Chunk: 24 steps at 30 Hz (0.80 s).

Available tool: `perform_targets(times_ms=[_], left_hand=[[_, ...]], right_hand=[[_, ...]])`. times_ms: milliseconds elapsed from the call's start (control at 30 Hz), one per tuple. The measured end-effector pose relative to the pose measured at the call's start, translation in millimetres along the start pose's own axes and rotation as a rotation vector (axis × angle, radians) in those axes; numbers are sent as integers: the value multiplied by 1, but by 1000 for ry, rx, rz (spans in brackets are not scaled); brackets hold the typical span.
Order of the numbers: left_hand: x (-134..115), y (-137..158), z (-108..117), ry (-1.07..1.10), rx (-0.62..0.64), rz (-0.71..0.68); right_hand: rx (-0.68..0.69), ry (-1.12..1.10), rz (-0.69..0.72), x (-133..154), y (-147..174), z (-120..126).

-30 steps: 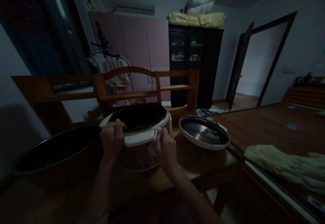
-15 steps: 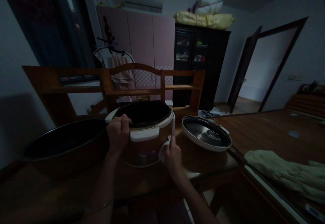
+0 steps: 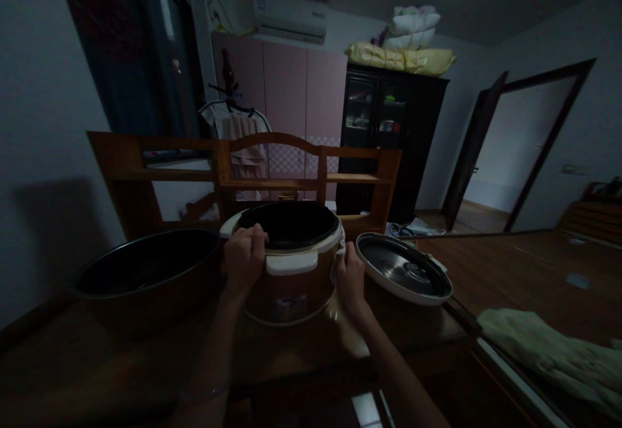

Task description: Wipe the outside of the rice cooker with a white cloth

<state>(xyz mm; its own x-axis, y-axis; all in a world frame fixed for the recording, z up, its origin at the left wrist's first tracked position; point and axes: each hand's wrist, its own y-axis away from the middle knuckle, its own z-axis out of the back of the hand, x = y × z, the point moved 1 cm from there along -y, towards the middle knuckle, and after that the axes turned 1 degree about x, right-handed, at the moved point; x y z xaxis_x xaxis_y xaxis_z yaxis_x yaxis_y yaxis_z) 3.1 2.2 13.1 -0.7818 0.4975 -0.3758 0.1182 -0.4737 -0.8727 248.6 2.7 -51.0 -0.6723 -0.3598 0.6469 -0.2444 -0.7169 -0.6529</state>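
A brown and white rice cooker [image 3: 304, 285] stands without its lid on the wooden desk, its dark inside facing up. My left hand [image 3: 244, 261] is closed over the cooker's near left rim, beside the white front handle [image 3: 291, 263]. At the cooker's right side, my right hand [image 3: 350, 277] presses a white cloth [image 3: 339, 256] against the wall just below the rim. The round lid [image 3: 404, 269] lies to the right with its metal underside up. A large dark inner pot [image 3: 150, 266] sits on the left.
A wooden shelf rack [image 3: 272, 182] rises along the desk's back edge, behind the cooker. To the right, pale green fabric [image 3: 544, 344] lies on a lower surface next to the desk [image 3: 291, 350]. Beyond stand pink and black cabinets.
My right hand and the cloth have moved up and back along the cooker's right side. The left hand keeps its hold on the rim. The camera view has shifted slightly.
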Motion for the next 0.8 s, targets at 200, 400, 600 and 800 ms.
perform_targets(times_ms=[200, 400, 600, 800], left_hand=[[-2, 0, 1, 16, -5, -36], [-3, 0, 2, 24, -5, -53], [-3, 0, 2, 10, -3, -43], [-3, 0, 2, 23, -12, -56]], right_hand=[[85, -47, 0, -18, 39, -4], [51, -77, 52, 3, 20, 5], [36, -97, 18, -4, 6, -2], [132, -133, -55, -25, 61, -11]])
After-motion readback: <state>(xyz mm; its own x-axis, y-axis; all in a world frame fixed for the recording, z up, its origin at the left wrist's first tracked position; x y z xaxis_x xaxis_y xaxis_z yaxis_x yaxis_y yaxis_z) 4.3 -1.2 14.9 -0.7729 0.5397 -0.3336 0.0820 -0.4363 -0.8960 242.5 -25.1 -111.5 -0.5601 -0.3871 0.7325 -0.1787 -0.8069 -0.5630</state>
